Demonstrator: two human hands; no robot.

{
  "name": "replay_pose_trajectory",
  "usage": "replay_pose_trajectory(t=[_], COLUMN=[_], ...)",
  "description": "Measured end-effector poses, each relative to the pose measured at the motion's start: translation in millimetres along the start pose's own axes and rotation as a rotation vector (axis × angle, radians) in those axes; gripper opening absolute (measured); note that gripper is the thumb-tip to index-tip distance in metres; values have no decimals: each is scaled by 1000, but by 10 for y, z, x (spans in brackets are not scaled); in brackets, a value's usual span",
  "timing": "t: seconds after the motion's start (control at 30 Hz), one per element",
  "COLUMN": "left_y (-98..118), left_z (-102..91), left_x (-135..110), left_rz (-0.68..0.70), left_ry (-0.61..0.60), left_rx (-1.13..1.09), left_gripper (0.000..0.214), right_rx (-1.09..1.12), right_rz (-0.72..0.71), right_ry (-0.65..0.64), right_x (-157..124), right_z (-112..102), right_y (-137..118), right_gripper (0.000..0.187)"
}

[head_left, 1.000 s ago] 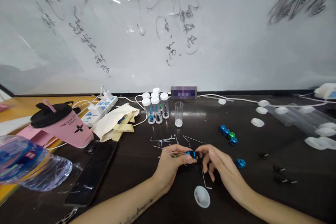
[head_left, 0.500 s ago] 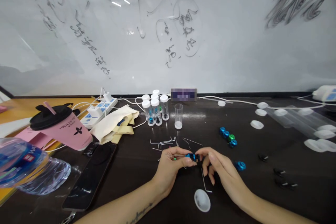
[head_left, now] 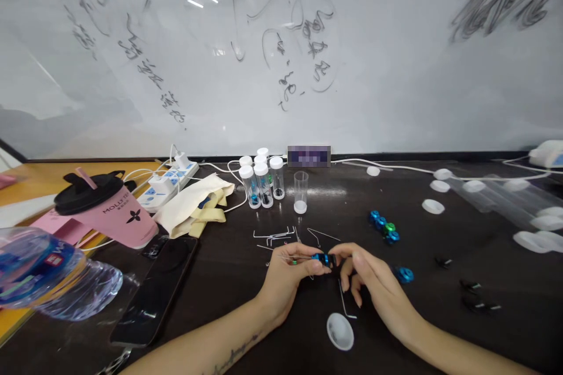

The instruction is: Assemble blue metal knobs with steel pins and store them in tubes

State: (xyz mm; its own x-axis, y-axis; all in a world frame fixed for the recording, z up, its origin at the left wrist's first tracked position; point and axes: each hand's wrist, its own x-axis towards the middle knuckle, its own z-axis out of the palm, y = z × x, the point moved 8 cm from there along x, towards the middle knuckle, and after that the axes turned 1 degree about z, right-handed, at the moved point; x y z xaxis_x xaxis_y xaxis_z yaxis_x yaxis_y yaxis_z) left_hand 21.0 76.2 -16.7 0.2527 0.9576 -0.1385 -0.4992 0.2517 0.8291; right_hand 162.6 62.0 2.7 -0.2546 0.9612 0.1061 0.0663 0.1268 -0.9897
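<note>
My left hand (head_left: 285, 278) pinches a small shiny blue metal part (head_left: 322, 258) between thumb and fingers. Thin metal wires run leftward from it across that hand. At the part's right end, the thumb and index finger of my right hand (head_left: 372, 281) close on a dark end piece (head_left: 332, 260), mostly hidden by the fingertips. The other right fingers curl loosely below. Under the hands lies a bent hex key (head_left: 345, 302), and nearer me a white cap (head_left: 340, 331) rests hollow side up. Several more hex keys (head_left: 277, 236) lie behind my left hand.
Capped clear tubes (head_left: 264, 186) and an uncapped tube (head_left: 301, 193) stand behind. Blue and green parts (head_left: 384, 226), another blue part (head_left: 404, 274) and black pieces (head_left: 477, 304) lie right. A phone (head_left: 153, 293), pink cup (head_left: 118, 214) and water bottle (head_left: 57, 275) occupy the left.
The whole view has shifted slightly. Both hands stay in nearly the same pose around the blue part, with the right fingertips covering a little more of its dark end.
</note>
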Motion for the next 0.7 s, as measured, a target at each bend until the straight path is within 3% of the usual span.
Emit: replay_pose_trajectory(t=[0.7], left_y=[20], left_z=[18], left_x=[5], left_rz=[6], left_ry=[-14], left_rx=[-9], left_gripper=[19], right_rx=[-8], right_rz=[-1], right_ry=[3], right_x=[11], right_z=[7], right_y=[-16], right_gripper=[39])
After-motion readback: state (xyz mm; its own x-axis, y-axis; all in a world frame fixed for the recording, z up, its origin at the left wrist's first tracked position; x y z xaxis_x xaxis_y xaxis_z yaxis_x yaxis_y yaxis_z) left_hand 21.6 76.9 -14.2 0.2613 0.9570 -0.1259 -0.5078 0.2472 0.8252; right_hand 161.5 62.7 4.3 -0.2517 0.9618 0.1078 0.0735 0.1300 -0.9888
